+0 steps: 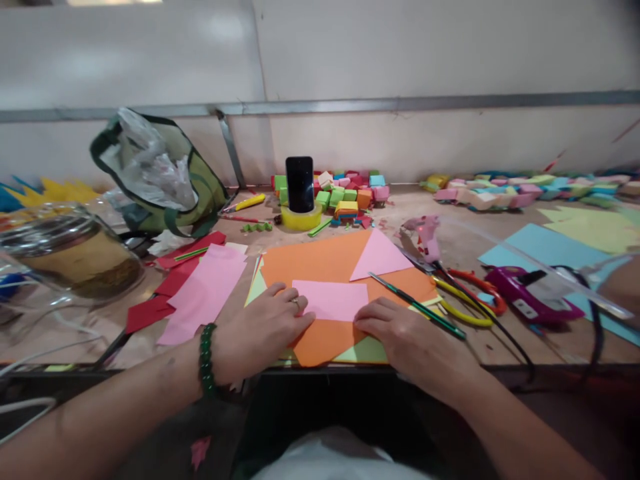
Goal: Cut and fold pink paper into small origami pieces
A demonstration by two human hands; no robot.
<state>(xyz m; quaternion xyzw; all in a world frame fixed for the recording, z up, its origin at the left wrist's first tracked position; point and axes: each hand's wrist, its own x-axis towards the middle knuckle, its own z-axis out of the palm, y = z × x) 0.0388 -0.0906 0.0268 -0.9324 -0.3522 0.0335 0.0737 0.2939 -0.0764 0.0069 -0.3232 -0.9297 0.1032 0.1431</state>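
Starting at the jar (95,270): we had this clear, lidded vessel at the far left of the table (480,350), near a green bag (209,192) stuffed with plastic.
Loose paper: red scraps (147,315) lay partly under some pink strips (204,295), apart from our working pile.
Left hand (270,328): we rested it on the left edge of the pink rectangle (333,300), fingers bent, thumb parted from them.
Orange sheets (317,253): we had these spread beneath our work, the pink rectangle lying flat on them between our hands.
Behind the pile: we saw a phone (300,185) upright at a yellow tape roll (301,219), with small coloured blocks (340,199) heaped around.
Pink triangle (379,257): it lay flat beyond the rectangle, near the tip of a green pen-like tool (419,307).
Right hand (406,333): we had its fingers together at the rectangle's right edge; whether the thumb pinched the paper, we could not tell.
Farther right: a pink glue gun (428,240), yellow-handled scissors (469,321) and blue paper (543,247) lay unheld.
Progress: we judged the rectangle already cut, its edges looking straight. We made out no crease or glue on it, so any shaping seemed left to do.
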